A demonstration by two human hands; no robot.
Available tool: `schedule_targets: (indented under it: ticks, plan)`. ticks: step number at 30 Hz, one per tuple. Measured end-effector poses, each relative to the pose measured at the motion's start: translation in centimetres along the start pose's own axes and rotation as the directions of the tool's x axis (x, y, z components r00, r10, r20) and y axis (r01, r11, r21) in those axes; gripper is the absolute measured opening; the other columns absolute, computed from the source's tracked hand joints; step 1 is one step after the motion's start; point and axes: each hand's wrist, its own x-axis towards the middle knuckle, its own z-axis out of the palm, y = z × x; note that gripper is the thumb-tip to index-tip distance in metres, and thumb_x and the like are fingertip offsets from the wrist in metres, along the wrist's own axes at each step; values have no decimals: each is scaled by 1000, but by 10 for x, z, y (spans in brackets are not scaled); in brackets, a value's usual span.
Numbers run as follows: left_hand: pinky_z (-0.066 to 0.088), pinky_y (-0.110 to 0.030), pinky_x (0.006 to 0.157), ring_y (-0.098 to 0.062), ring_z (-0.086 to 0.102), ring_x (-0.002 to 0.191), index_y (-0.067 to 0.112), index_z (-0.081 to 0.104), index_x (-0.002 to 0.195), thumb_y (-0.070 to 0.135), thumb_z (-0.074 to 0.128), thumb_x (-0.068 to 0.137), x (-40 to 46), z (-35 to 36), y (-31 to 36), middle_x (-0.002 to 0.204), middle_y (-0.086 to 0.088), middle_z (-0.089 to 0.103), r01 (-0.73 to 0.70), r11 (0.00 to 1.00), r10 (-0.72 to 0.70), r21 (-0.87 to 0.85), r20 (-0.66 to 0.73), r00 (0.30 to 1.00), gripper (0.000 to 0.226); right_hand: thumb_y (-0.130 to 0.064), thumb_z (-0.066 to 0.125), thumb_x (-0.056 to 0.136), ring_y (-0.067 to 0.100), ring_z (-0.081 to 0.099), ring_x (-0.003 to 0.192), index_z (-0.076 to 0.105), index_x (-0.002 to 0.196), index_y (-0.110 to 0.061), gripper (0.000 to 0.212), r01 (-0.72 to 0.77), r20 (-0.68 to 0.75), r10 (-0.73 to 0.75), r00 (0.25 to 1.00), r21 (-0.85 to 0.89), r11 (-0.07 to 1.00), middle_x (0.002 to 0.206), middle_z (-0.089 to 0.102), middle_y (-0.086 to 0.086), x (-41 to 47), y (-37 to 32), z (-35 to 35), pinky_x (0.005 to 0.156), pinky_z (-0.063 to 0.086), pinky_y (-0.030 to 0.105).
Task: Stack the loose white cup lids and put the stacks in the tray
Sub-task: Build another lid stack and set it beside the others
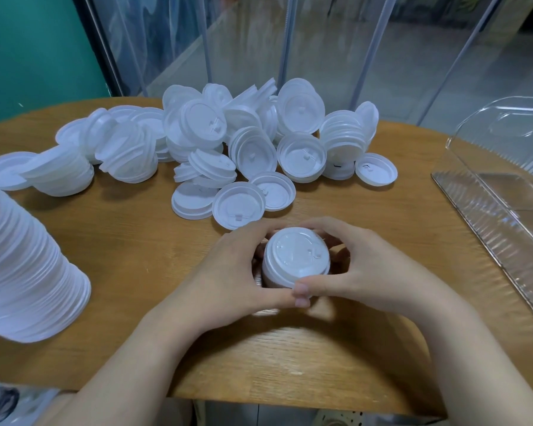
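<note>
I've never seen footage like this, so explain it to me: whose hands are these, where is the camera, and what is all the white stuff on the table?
There is no machine here. One wide-angle camera worn on a person's head looks forward and down at their own bare hands. The left hand and right hand curl around a short stack of white cup lids on the wooden table, thumbs meeting in front. Beyond lies a heap of loose lids. A long finished stack lies at the left. The clear plastic tray at the right looks empty as far as it shows.
</note>
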Motion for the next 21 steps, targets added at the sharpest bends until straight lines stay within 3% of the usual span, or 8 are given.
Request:
schedule_targets:
  ticks: [2,4,7,10,12,17,21]
  plan:
    - [45,-8,92,10,60,116,46,58,132,44,97,64,0,0,1,123,32,65,-3,1000,3,-6,1,1000,79,-45,94,66,-13,61,101,59,114,-56,61,0,24,0,1000,10,1000,110,63,-39,1,1,0,78,43,3]
    - [44,-6,91,10,60,115,48,60,127,39,98,65,1,0,1,121,33,65,-4,1000,4,-10,-3,1000,74,-58,90,63,-8,64,102,60,117,-52,61,-18,10,17,1000,49,999,111,67,-30,4,4,-2,80,46,8]
    - [38,-1,89,16,56,115,56,56,118,37,98,64,0,-2,1,122,41,60,-8,1000,8,12,-7,1000,71,-76,76,68,-1,65,98,65,114,-45,56,-9,-193,25,981,81,997,109,70,-17,15,13,-6,78,47,10]
    - [35,2,88,21,52,114,57,54,114,40,98,64,-2,-5,1,121,47,55,6,999,-6,36,6,1000,69,-54,72,85,0,62,98,68,105,-40,26,35,-344,-21,939,37,999,107,68,-13,27,18,-4,76,46,9]
    - [37,-1,91,19,52,116,57,54,117,46,96,65,-7,-7,-3,123,43,56,18,998,-19,63,16,1000,69,-40,73,91,1,58,106,69,108,-34,18,62,-353,-73,933,-42,997,113,64,-12,38,24,0,81,45,10]
    - [41,-25,107,7,48,125,54,50,132,65,87,62,-33,-11,-17,126,36,54,81,987,-70,140,-79,994,79,-26,77,90,8,45,132,73,118,-24,28,152,-297,-219,929,-232,961,135,58,-10,66,25,10,114,39,36]
    - [42,-32,108,3,47,125,54,50,130,68,84,61,-48,-23,-23,123,32,55,119,979,-100,164,-119,988,79,-26,77,90,13,35,145,65,133,-32,46,305,-195,-401,895,-388,870,150,50,-11,85,16,30,119,34,43]
